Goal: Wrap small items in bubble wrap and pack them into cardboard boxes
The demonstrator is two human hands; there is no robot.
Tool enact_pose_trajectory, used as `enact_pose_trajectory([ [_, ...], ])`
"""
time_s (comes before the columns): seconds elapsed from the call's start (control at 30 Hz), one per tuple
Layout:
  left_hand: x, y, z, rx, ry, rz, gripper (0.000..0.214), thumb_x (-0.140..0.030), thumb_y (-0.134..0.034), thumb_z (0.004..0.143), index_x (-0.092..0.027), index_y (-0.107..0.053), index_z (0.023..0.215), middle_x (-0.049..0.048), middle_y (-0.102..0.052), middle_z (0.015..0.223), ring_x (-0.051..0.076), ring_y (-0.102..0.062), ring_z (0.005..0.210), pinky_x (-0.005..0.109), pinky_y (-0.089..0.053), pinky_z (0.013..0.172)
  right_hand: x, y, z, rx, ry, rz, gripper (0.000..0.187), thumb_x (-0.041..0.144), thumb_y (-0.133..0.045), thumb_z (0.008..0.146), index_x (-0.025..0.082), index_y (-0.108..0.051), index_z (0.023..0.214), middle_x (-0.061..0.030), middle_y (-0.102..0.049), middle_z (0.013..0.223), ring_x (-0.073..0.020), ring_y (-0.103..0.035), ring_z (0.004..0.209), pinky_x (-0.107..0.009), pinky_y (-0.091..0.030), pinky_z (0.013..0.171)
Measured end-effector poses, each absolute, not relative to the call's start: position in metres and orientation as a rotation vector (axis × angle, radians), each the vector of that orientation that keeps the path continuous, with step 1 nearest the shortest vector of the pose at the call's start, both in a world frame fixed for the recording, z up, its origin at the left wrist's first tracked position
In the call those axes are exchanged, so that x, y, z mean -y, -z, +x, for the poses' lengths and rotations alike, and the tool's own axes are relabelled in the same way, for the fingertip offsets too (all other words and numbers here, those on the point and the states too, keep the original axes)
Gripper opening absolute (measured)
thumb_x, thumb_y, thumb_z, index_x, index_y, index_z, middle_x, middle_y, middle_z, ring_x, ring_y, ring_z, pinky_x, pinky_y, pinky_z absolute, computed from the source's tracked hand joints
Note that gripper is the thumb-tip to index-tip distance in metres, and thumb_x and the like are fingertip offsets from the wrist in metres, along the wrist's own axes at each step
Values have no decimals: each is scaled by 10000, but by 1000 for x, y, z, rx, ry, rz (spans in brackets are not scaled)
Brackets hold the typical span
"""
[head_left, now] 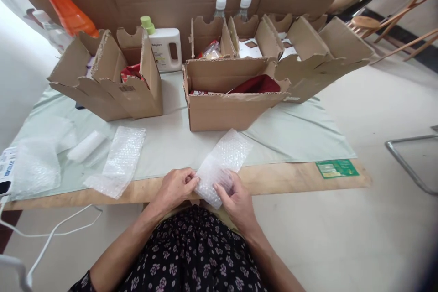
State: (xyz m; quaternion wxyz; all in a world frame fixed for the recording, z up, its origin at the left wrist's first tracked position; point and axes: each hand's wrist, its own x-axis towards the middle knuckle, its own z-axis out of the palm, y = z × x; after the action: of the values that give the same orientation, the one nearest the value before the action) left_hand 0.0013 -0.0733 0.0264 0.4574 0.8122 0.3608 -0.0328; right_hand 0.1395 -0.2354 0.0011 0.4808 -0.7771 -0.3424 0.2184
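Note:
A strip of clear bubble wrap point(230, 149) runs from the tabletop over the front edge, slanting toward my body. My left hand point(177, 188) pinches its left side between thumb and fingers. On the other side, my right hand point(236, 196) grips the strip, thumb on top and fingers curled behind it. Whether anything lies inside the wrap cannot be made out. Left of my hands, a second piece of bubble wrap point(125, 153) lies with its lower end folded at the table edge.
Cardboard boxes point(219, 114) with cut-out rims hold packets along the back. A white jug with a green cap point(166, 48) and an orange bottle point(68, 9) stand behind. More bubble wrap point(34, 159) lies left, near a white cable point(51, 232). A green card point(337, 169) sits right.

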Motion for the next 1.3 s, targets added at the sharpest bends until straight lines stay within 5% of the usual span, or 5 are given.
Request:
enact_pose_trajectory([
  [0.17, 73, -29, 12, -912, 151, 2072, 249, -325, -564, 877, -193, -686, 704, 11, -708, 689, 173, -576, 641, 290, -334, 626, 263, -6, 142, 1128, 106, -1963, 476, 270, -697, 935, 213, -555, 1387, -87, -717, 1076, -235, -681, 936, -402, -583, 830],
  [0.4, 74, -33, 13, -865, 211, 2156, 205, -322, -593, 909, -196, -729, 820, 19, -703, 710, 195, -603, 659, 318, -416, 675, 266, 5, 121, 1651, 1, -1954, 352, 245, -609, 978, 183, -602, 1325, -144, -673, 1364, -323, -618, 1232, -507, -536, 942],
  [0.63, 79, -29, -22, -316, -323, 2366, 487, -221, -654, 919, -208, -587, 1401, 165, -494, 1564, 308, -454, 1452, 499, -427, 1159, 257, 8, 131, 1410, -135, -1794, 234, 166, -537, 1020, 241, -677, 1191, -48, -784, 1077, -210, -725, 994, -393, -569, 846],
  [0.87, 82, -11, 6, -367, -381, 2297, 232, -127, -568, 985, -163, -730, 1147, 69, -775, 962, 210, -679, 921, 389, -565, 874, 255, 2, 138, 1171, -222, -1868, 221, 232, -597, 994, 219, -688, 1195, -80, -774, 1098, -219, -742, 984, -365, -607, 839],
  [1.3, 82, -16, 6, -368, -455, 2377, 377, -249, -655, 953, -175, -638, 1323, 152, -653, 1317, 281, -615, 1222, 455, -528, 1027, 250, 3, 151, 1436, 34, -1899, 196, 166, -567, 1014, 221, -653, 1181, -55, -774, 1044, -216, -694, 950, -382, -494, 820],
])
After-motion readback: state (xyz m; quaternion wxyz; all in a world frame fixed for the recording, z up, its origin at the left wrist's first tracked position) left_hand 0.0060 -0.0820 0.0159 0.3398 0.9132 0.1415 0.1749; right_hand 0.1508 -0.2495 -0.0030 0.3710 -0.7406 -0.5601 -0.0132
